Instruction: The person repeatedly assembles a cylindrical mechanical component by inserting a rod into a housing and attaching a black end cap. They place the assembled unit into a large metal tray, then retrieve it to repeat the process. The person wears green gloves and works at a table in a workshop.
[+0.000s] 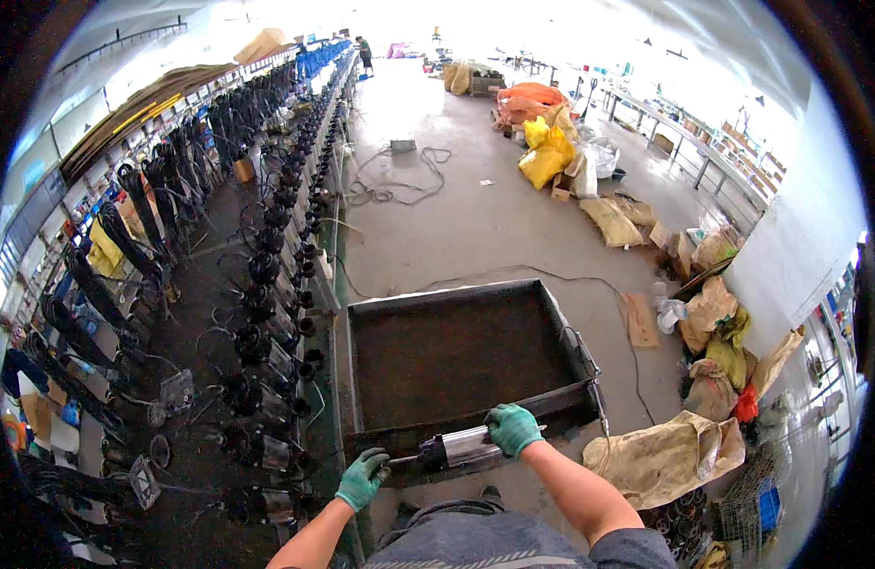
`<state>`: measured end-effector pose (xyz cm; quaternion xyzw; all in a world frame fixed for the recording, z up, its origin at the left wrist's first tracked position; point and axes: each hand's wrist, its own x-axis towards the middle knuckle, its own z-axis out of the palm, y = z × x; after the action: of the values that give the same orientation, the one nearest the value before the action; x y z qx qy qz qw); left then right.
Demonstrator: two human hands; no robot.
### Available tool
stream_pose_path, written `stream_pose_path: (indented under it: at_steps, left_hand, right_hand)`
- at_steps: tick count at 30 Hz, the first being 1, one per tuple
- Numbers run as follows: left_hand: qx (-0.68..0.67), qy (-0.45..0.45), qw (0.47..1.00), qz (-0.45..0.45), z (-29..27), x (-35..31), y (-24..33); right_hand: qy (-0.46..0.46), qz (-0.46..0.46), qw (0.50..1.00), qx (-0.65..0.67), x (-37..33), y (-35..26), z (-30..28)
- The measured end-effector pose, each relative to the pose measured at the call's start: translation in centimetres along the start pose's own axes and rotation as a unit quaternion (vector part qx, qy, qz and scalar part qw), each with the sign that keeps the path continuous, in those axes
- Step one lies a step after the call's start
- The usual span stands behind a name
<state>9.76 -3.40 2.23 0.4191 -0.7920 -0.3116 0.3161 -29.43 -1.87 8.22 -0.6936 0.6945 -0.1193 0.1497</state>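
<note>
Both my hands wear green gloves. Across the front rim of a large rectangular metal tank (pixel 547 296) I hold a silver cylindrical motor (pixel 466 446), lying nearly level. Its left end is black, and a thin shaft sticks out toward my left. My left hand (pixel 363 477) is closed at the outer end of that shaft; its fingertips are partly hidden. Over the right end of the silver body is my right hand (pixel 513 430), with its fingers wrapped round it. The tank has low walls and a dark brown inside.
Left of the tank runs a long bench with rows of dark motor parts (pixel 253 346) and hanging black cable bundles (pixel 96 284). A cable (pixel 613 284) trails over the floor. Sacks (pixel 665 455) and yellow bags (pixel 548 156) lie along the right. A person (pixel 364 57) stands far back.
</note>
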Motion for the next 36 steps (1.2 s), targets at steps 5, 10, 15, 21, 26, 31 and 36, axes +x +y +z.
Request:
stream_pose_path:
  at_steps: [5,10,15,21,26,31,36]
  left_hand:
    - [-0.025,-0.034,0.991,-0.128,1.9,0.6,-5.4]
    - [-0.185,-0.084,0.858,-0.472,1.5,3.7,-1.1]
    - [0.106,-0.034,0.99,-0.086,0.2,1.2,1.0]
    - [0.245,-0.117,0.955,0.119,-1.0,1.1,-1.7]
    - [0.114,-0.103,0.984,0.088,-1.0,1.1,-2.3]
    - [-0.239,-0.129,0.877,-0.396,0.6,2.5,-2.9]
    - [-0.097,0.013,0.966,-0.238,2.0,1.0,-2.4]
  right_hand:
    - [0.01,-0.019,1.0,-0.004,0.5,-0.4,0.0]
    - [0.018,-0.016,1.0,0.002,0.3,0.4,0.2]
    - [0.008,-0.005,1.0,0.012,0.4,0.3,0.1]
    - [0.027,-0.017,0.999,0.015,0.3,0.3,0.4]
    - [0.013,-0.016,1.0,0.019,0.3,0.2,0.0]
    - [0.028,-0.028,0.999,0.022,0.3,0.4,0.3]
    - [0.035,-0.029,0.999,0.02,0.4,0.2,0.0]
